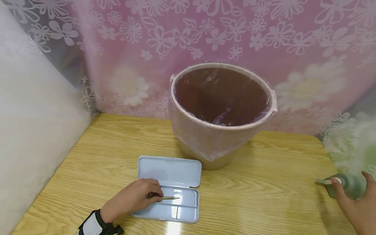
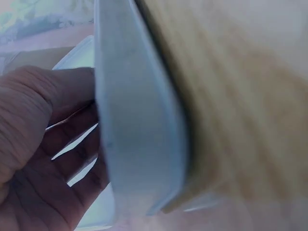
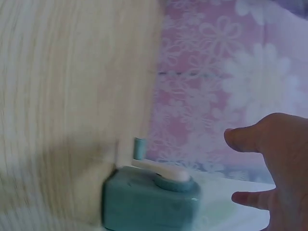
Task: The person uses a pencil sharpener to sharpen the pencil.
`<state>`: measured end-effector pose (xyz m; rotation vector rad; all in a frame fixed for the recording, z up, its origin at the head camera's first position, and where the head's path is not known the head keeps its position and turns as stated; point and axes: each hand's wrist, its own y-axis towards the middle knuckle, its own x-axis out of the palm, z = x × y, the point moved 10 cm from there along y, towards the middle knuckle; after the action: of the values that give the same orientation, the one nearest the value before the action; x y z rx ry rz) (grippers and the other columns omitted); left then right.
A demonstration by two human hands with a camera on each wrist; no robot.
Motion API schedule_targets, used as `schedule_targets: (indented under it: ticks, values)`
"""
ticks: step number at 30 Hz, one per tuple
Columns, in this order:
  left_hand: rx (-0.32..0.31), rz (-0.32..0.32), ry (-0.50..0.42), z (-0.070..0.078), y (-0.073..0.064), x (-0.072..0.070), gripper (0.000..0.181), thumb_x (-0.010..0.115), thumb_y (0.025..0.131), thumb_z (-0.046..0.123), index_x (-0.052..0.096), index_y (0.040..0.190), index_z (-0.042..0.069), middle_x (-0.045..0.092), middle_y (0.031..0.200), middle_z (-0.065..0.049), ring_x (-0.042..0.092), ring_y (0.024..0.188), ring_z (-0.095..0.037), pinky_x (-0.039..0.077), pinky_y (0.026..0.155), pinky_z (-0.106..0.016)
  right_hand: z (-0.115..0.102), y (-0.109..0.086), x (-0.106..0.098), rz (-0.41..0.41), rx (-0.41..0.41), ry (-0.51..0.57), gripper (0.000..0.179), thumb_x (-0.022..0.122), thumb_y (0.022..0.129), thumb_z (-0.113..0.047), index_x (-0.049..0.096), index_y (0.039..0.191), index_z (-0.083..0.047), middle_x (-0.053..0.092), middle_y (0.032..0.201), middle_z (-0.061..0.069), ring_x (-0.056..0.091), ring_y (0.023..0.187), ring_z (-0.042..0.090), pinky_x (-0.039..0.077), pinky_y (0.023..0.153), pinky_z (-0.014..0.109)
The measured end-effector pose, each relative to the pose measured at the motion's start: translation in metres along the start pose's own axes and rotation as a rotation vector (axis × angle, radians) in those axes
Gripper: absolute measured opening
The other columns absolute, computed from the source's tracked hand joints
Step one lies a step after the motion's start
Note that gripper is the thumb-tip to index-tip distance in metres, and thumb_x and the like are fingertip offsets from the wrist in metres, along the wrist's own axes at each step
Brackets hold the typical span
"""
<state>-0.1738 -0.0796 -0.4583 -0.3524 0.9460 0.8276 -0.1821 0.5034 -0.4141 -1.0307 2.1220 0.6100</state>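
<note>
A light blue pencil case (image 1: 169, 171) lies with its lid folded back on the table. Over its divided tray, my left hand (image 1: 141, 195) pinches a pencil (image 1: 170, 198) whose sharpened tip points right. In the left wrist view, the case's side wall (image 2: 137, 120) stands in front of the left hand (image 2: 48, 120) and the pencil is hidden. At the table's right edge is a green crank pencil sharpener (image 3: 149, 202) with a pale crank arm (image 3: 161, 169). My right hand (image 1: 356, 205) is beside it, thumb and fingers spread apart.
A large bucket (image 1: 211, 147) lined with clear plastic stands behind the pencil case. Flowered curtains (image 1: 132, 58) hang at the back and sides of the wooden table (image 1: 264, 195).
</note>
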Motion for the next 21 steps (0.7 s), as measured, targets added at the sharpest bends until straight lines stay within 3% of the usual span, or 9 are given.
schedule_targets:
  ticks: [2, 5, 8, 12, 15, 17, 21]
  values:
    - [0.003, -0.014, 0.068, 0.003, 0.003, -0.001, 0.007, 0.078, 0.089, 0.018, 0.075, 0.086, 0.023, 0.063, 0.083, 0.018, 0.051, 0.073, 0.007, 0.045, 0.065, -0.014, 0.007, 0.006, 0.009, -0.079, 0.052, -0.066, 0.088, 0.054, 0.100, -0.041, 0.006, 0.161, 0.000, 0.002, 0.165, 0.036, 0.003, 0.150, 0.061, 0.015, 0.114, 0.078]
    - [0.030, -0.027, 0.167, 0.010, 0.009, -0.002, 0.010, 0.078, 0.088, 0.016, 0.074, 0.081, 0.021, 0.060, 0.078, 0.015, 0.047, 0.070, 0.006, 0.043, 0.063, -0.014, 0.012, 0.013, 0.013, -0.102, 0.081, -0.135, 0.091, 0.051, 0.100, -0.046, 0.004, 0.161, 0.001, 0.004, 0.163, 0.039, 0.008, 0.148, 0.063, 0.020, 0.112, 0.078]
    - [0.054, -0.047, 0.247, 0.015, 0.012, -0.002, 0.011, 0.078, 0.086, 0.015, 0.072, 0.078, 0.019, 0.058, 0.076, 0.013, 0.046, 0.069, 0.005, 0.042, 0.063, -0.014, 0.013, 0.018, 0.013, -0.080, 0.087, -0.163, 0.092, 0.047, 0.100, -0.052, 0.003, 0.161, 0.001, 0.005, 0.163, 0.039, 0.010, 0.149, 0.060, 0.022, 0.113, 0.076]
    - [0.069, -0.112, 0.301, 0.016, 0.016, -0.001, 0.012, 0.077, 0.084, 0.015, 0.069, 0.077, 0.019, 0.055, 0.075, 0.013, 0.044, 0.069, 0.005, 0.041, 0.062, -0.014, 0.011, 0.021, 0.011, -0.007, 0.030, -0.148, 0.091, 0.043, 0.100, -0.057, 0.006, 0.161, 0.001, 0.006, 0.165, 0.036, 0.010, 0.152, 0.056, 0.018, 0.117, 0.073]
    - [0.072, -0.156, 0.236, 0.014, 0.018, -0.001, 0.011, 0.075, 0.083, 0.015, 0.066, 0.079, 0.019, 0.053, 0.076, 0.013, 0.043, 0.069, 0.004, 0.040, 0.062, -0.013, 0.012, 0.020, 0.009, 0.028, 0.003, -0.139, 0.089, 0.040, 0.101, -0.057, 0.008, 0.161, 0.000, 0.008, 0.165, 0.035, 0.010, 0.152, 0.055, 0.016, 0.118, 0.072]
    - [0.066, -0.163, 0.141, 0.013, 0.019, -0.003, 0.012, 0.074, 0.083, 0.014, 0.063, 0.082, 0.019, 0.052, 0.076, 0.013, 0.043, 0.069, 0.004, 0.040, 0.062, -0.013, 0.013, 0.018, 0.009, 0.030, -0.009, -0.131, 0.087, 0.040, 0.101, -0.054, 0.008, 0.161, 0.000, 0.008, 0.164, 0.035, 0.010, 0.152, 0.055, 0.016, 0.118, 0.072]
    - [0.099, -0.077, -0.093, 0.018, 0.021, -0.015, 0.014, 0.069, 0.085, 0.008, 0.060, 0.089, 0.019, 0.053, 0.074, 0.011, 0.046, 0.066, 0.005, 0.041, 0.058, -0.013, 0.011, 0.015, 0.004, 0.064, -0.060, -0.078, 0.082, 0.044, 0.102, -0.048, 0.013, 0.160, 0.002, 0.010, 0.164, 0.035, 0.010, 0.152, 0.056, 0.016, 0.118, 0.072]
